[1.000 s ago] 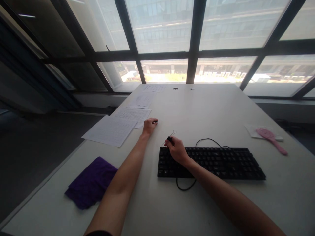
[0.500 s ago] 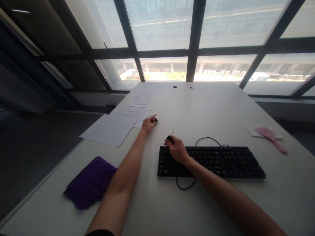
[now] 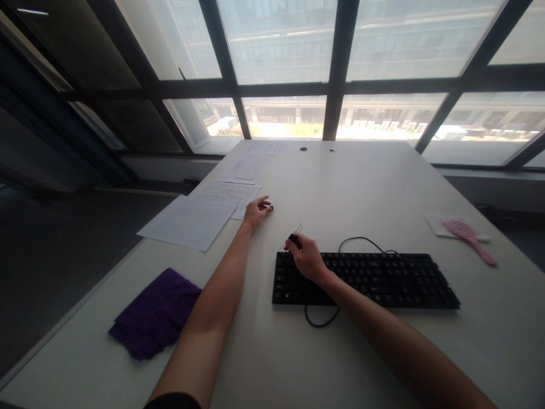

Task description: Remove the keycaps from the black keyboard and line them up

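Observation:
My left hand (image 3: 255, 213) is over the table beside the papers, its fingers curled around a small black object (image 3: 271, 208) at the fingertips. The object is too small to name, and the fingers partly cover it. My right hand (image 3: 309, 260) is above the left end of a black keyboard (image 3: 374, 281). It is closed on a small black piece (image 3: 293, 240), from which thin wire-like strands rise and spread. The palm hides the rest of that piece.
Printed sheets (image 3: 191, 221) line the table's left edge. A purple cloth (image 3: 155, 315) lies beside my left forearm. To the right, a pink hairbrush (image 3: 464, 232) rests partly on a white packet (image 3: 434, 223). The keyboard's cable (image 3: 361, 238) loops behind it. Windows stand past the far edge.
The fingers of my left hand have shifted slightly, and the small black object there shows a little farther right. My right hand stays in place with its black piece.

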Demonstrator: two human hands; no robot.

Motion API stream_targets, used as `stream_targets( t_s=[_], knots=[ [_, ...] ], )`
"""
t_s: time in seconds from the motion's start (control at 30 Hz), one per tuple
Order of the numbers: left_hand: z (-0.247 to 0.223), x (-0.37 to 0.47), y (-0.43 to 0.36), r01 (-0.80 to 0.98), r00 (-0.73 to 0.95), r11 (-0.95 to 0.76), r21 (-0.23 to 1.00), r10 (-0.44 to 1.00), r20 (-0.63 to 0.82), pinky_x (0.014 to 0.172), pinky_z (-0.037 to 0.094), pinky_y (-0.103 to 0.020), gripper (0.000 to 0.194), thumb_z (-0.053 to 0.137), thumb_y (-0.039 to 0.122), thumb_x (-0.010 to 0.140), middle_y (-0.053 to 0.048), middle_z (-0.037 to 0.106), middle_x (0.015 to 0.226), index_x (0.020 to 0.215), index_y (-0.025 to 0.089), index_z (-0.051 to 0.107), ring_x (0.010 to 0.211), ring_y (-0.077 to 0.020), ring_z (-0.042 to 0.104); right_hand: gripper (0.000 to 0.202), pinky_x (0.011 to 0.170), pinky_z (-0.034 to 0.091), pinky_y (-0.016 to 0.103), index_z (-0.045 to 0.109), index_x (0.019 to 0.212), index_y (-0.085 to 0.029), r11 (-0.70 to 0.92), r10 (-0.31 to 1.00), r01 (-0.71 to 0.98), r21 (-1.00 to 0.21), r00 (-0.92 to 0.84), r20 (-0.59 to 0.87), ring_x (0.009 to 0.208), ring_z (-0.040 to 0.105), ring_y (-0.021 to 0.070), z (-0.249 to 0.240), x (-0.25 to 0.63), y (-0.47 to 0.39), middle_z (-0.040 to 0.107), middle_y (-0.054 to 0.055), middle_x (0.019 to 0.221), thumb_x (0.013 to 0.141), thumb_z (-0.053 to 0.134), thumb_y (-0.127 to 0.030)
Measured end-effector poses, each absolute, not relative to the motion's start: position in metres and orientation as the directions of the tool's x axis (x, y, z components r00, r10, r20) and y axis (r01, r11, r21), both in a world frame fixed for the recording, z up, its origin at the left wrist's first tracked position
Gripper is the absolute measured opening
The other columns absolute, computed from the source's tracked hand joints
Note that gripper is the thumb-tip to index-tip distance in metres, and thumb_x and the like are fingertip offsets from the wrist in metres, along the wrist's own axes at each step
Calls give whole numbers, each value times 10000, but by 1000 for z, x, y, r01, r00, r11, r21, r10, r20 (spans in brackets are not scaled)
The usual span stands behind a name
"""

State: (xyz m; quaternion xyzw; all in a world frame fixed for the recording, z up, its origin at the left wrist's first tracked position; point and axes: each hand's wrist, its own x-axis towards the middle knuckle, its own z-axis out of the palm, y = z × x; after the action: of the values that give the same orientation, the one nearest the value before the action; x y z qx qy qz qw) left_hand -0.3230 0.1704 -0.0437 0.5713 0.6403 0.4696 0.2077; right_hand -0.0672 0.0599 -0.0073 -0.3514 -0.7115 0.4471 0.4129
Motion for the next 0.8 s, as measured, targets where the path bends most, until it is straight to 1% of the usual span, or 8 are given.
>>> stream_targets(
  t_s=[0.13,0.37,0.53,0.6,0.7,0.77,0.8],
  knots=[
    [-41,-321,170,552,-250,-85,830,932,262,820,552,-305,550,718,147,709,-78,746,984,1251,136,630,788,-147,662,230,653,433,264,621,777,-188,356,867,131,-925,-416,275,659,597,154,-7,-67,60,655,15,708,937,520,-319],
    [-41,-320,170,556,-276,-64,829,926,257,799,547,-284,562,705,104,711,-86,740,1008,1265,130,615,782,-138,659,241,633,442,263,635,785,-184,352,871,119,-928,-404,279,649,589,157,-8,-68,59,649,23,697,934,521,-334],
    [-36,-314,163,554,-328,-43,832,906,266,758,547,-285,591,731,126,707,-112,710,1098,1282,126,595,776,-145,647,231,628,459,266,602,805,-181,317,902,54,-947,-326,283,663,606,164,-2,-61,62,675,44,757,932,524,-358],
    [-34,-308,152,559,-392,-25,829,873,290,741,547,-295,539,709,152,746,-131,693,1125,1271,116,595,788,-159,646,222,618,448,264,589,791,-185,337,896,89,-937,-336,290,644,589,160,1,-55,64,666,38,738,924,533,-354],
    [-29,-289,123,580,-472,3,815,816,333,746,547,-318,392,623,156,818,-143,679,1132,1207,112,627,815,-181,647,206,613,419,262,575,768,-191,385,870,157,-910,-390,301,622,553,153,3,-46,67,634,15,687,914,529,-328],
    [-23,-271,96,603,-452,-8,798,820,350,745,545,-318,323,571,129,834,-126,685,1118,1144,132,661,830,-185,649,194,610,402,262,563,754,-193,407,856,181,-895,-419,304,612,534,149,3,-43,68,614,4,664,906,520,-307],
    [-20,-260,80,615,-413,-28,788,840,352,731,544,-308,296,560,122,835,-105,696,1095,1102,154,682,833,-183,652,192,608,395,262,557,746,-194,417,848,189,-889,-433,306,610,527,148,3,-43,69,607,1,659,902,516,-299]
  ],
)
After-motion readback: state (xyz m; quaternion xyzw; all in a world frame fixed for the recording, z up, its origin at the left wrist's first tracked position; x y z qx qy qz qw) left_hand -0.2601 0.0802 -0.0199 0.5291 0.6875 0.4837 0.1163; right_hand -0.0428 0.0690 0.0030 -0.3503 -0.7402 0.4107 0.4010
